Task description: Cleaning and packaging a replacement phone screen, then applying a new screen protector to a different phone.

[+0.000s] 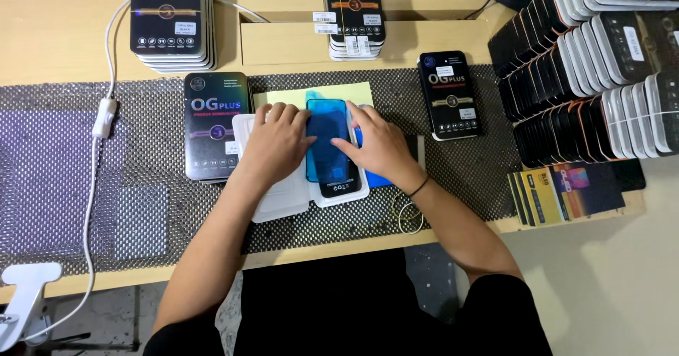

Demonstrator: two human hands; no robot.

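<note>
My left hand and right hand lie spread, flat on either side of the blue film atop the tray. I'd press evenly, keeping edges aligned, I judge.

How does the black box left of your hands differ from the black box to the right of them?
The left box is plainly larger and wider than the right box. The left box sits on top of another box beneath it; the right box lies alone on the mesh mat. The left box lies close beside the left hand, while the right box stands apart from the right hand. Both are black, flat, label up.
</note>
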